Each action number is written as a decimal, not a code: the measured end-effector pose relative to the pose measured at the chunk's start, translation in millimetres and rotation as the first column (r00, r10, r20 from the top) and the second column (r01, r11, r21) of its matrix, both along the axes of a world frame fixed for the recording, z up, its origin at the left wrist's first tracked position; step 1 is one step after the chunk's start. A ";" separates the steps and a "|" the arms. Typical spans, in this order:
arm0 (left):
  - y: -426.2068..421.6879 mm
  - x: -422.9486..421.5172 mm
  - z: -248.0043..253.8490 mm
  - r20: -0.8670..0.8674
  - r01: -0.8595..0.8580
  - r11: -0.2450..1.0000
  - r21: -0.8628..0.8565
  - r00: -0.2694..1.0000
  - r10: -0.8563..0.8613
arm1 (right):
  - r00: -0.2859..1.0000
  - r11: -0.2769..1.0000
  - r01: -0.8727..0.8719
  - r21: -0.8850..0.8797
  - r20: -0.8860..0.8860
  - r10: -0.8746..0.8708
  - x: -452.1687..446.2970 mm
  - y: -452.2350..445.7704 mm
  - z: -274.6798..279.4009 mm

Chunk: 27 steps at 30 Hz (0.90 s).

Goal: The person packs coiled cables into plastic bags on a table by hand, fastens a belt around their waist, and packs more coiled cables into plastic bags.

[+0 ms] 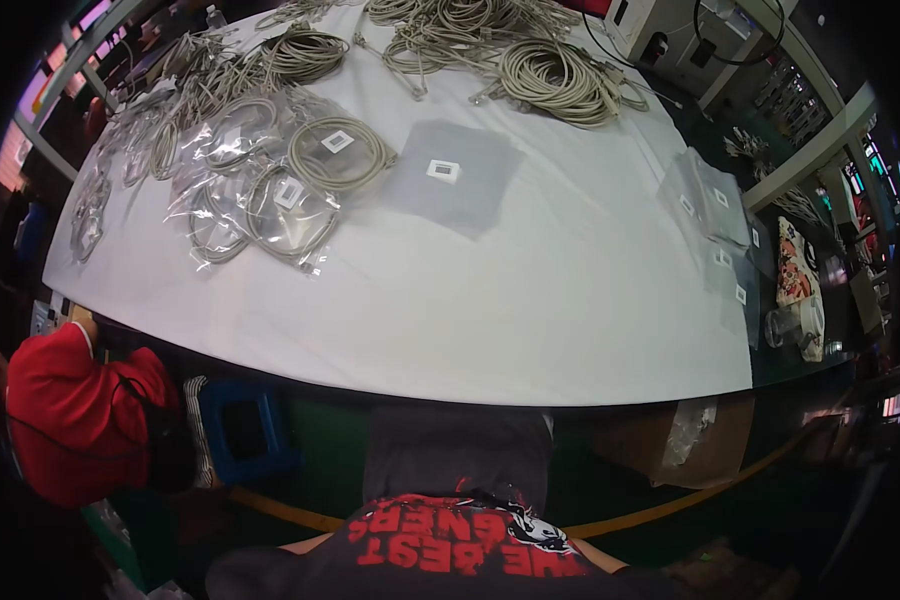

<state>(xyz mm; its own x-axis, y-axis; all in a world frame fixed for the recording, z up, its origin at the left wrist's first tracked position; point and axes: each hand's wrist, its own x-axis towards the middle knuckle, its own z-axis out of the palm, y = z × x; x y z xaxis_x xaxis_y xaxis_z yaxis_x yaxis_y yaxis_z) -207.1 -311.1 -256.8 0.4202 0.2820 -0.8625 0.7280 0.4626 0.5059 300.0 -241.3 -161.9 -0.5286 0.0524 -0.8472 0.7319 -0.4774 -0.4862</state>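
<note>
Neither of my hands shows; only a little of each arm appears beside my printed dark shirt [470, 535] at the bottom. In front of me a white-covered table [530, 320] carries the goods. A stack of clear plastic bags [460, 200] with a barcode label [443, 171] lies flat near its middle. Left of that are several bagged coiled cables [290, 215], each in a clear bag with a white label. Loose coils of beige cable [560, 82] are heaped along the far edge. More coils [305, 55] lie at the far left.
Further labelled bags [720, 205] lie at the table's right edge. A person in a red jacket [80, 410] sits at the left beside a blue stool [240, 430]. A cardboard box [715, 450] stands under the table. A metal frame [815, 150] rises at the right.
</note>
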 end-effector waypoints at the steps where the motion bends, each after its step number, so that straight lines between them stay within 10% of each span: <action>1: 0.0 0.3 -2.1 0.000 -0.001 1.000 0.003 1.000 0.001 | 1.000 1.000 -0.005 0.003 0.011 0.005 -0.5 2.6 -2.3; 20: 44.3 -6.6 -32.3 0.010 0.134 0.991 0.028 0.991 -0.134 | 0.984 0.994 -0.075 -0.083 0.153 0.087 -2.6 33.8 -28.0; 27: 74.7 -49.3 -107.8 0.179 0.602 0.766 0.224 0.748 -0.640 | 0.848 0.832 -0.366 -0.417 0.218 0.483 -7.1 58.3 -19.1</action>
